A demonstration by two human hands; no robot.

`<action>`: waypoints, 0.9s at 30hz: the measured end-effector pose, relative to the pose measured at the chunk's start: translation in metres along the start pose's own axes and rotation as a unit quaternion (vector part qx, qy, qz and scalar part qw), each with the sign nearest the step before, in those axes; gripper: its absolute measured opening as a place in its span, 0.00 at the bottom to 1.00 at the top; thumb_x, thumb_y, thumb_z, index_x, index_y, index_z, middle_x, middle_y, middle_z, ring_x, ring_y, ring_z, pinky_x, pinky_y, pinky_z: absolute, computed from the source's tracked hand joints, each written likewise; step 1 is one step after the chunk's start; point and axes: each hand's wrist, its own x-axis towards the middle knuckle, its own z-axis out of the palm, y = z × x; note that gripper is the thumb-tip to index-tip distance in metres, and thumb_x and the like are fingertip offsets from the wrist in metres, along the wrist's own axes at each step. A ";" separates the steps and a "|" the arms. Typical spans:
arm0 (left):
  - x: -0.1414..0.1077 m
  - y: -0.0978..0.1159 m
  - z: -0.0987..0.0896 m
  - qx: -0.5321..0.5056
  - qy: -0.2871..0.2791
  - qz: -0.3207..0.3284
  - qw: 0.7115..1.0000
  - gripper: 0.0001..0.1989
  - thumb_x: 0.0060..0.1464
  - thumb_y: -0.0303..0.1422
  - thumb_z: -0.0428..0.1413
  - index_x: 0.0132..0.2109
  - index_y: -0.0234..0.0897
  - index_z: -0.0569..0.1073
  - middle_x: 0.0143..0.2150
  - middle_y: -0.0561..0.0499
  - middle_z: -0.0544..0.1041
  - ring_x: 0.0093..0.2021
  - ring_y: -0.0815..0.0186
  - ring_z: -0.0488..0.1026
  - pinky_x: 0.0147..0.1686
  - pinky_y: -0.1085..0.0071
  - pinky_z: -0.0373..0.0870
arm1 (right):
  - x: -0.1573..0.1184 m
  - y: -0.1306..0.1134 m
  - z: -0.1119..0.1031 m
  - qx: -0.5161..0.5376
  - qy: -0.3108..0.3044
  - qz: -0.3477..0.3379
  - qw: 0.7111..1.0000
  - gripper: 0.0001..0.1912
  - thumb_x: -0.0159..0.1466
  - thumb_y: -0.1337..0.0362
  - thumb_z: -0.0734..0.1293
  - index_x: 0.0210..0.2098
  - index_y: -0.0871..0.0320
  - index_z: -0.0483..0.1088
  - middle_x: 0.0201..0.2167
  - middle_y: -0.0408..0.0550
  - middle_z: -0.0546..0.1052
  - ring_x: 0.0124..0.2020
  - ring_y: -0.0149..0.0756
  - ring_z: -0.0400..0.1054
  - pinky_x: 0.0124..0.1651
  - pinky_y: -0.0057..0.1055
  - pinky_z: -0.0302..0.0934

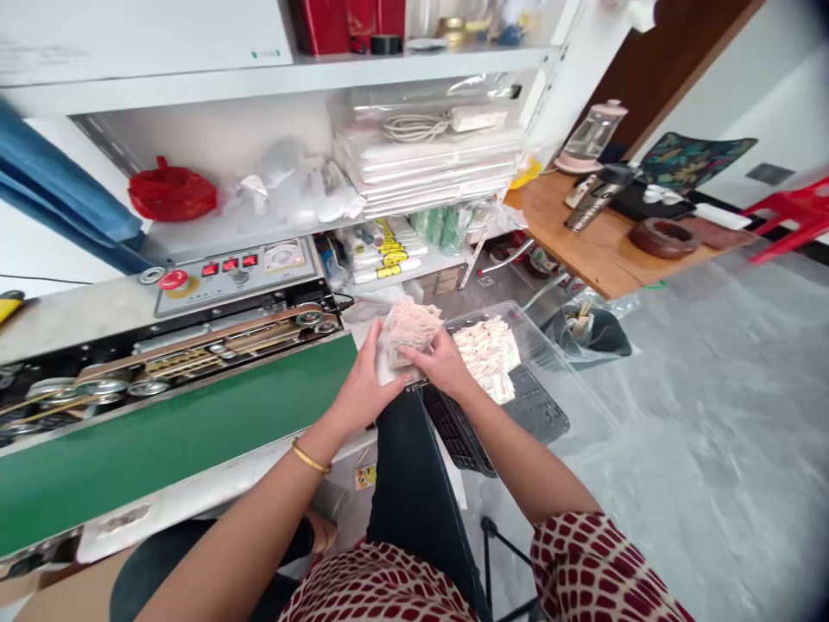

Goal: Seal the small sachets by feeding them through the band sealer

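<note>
Between my two hands is a stack of small pinkish-white packets, just past the end of the green conveyor belt. My left hand holds the stack from the left, its thumb near the bottom edge. From the right, my right hand grips it, with fingers across its lower front. To the right, more packets lie heaped in a clear plastic bin, which rests on a black crate.
A sealing machine's control panel stands at the left, below a white shelf with bags. At the right are a wooden table with a bottle, and a waste bin. A black stand is near my legs.
</note>
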 end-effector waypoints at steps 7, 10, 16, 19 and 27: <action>0.017 -0.013 -0.002 0.027 0.010 0.002 1.000 0.53 0.51 0.37 0.64 0.73 0.40 0.40 0.72 0.37 0.53 0.71 0.51 0.52 0.69 0.54 0.48 | 0.008 0.023 -0.006 -0.032 -0.044 0.012 0.998 0.37 0.54 0.54 0.76 0.59 0.50 0.62 0.56 0.48 0.72 0.59 0.45 0.65 0.65 0.47 0.57; 0.026 -0.014 0.001 0.049 -0.002 0.008 0.999 0.49 0.52 0.36 0.63 0.73 0.38 0.44 0.69 0.36 0.60 0.68 0.49 0.59 0.66 0.52 0.53 | 0.011 0.022 -0.014 -0.051 -0.063 -0.006 0.997 0.44 0.52 0.56 0.78 0.64 0.49 0.59 0.61 0.49 0.68 0.64 0.45 0.60 0.68 0.47 0.52; 0.033 -0.014 0.002 0.142 0.004 -0.002 0.990 0.20 0.54 0.37 0.62 0.51 0.33 0.70 0.51 0.38 0.73 0.55 0.49 0.69 0.58 0.49 0.62 | 0.014 0.016 -0.016 -0.046 -0.085 0.003 0.995 0.35 0.55 0.57 0.76 0.59 0.54 0.64 0.60 0.51 0.70 0.62 0.45 0.63 0.67 0.44 0.54; 0.020 -0.012 -0.003 0.012 0.008 -0.021 1.000 0.18 0.52 0.38 0.63 0.46 0.35 0.68 0.47 0.42 0.74 0.50 0.54 0.71 0.54 0.53 0.66 | 0.007 0.004 -0.004 0.018 -0.082 0.041 0.996 0.31 0.55 0.56 0.75 0.56 0.54 0.67 0.56 0.49 0.74 0.58 0.45 0.67 0.63 0.44 0.59; -0.038 0.009 -0.028 -0.444 -0.048 -0.145 0.883 0.32 0.53 0.33 0.64 0.62 0.46 0.61 0.61 0.44 0.71 0.56 0.53 0.73 0.49 0.54 0.76 | -0.010 -0.026 0.053 0.095 -0.168 0.087 0.977 0.27 0.62 0.46 0.69 0.54 0.55 0.69 0.52 0.48 0.77 0.52 0.45 0.71 0.57 0.42 0.65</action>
